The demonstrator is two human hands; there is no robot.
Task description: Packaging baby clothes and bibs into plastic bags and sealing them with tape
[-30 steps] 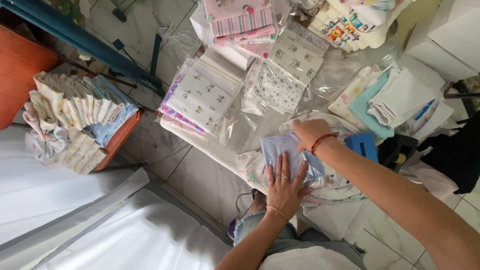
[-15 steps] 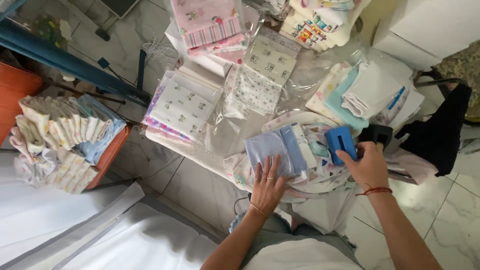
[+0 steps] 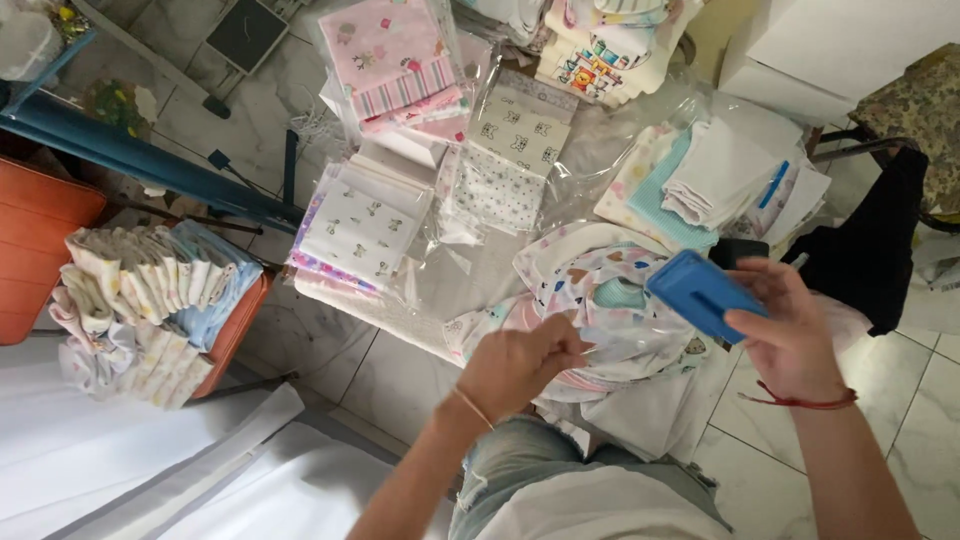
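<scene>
Blue plastic dispenser [image 3: 703,293], judged rigid, light and slick, sits pinched at its near end in the right hand [image 3: 790,320]; the left hand [image 3: 515,365], loosely curled, grips the soft heart-print cloth bundle [image 3: 600,300].

blue rectangular block [image 3: 703,291], tilted, held aloft
</scene>
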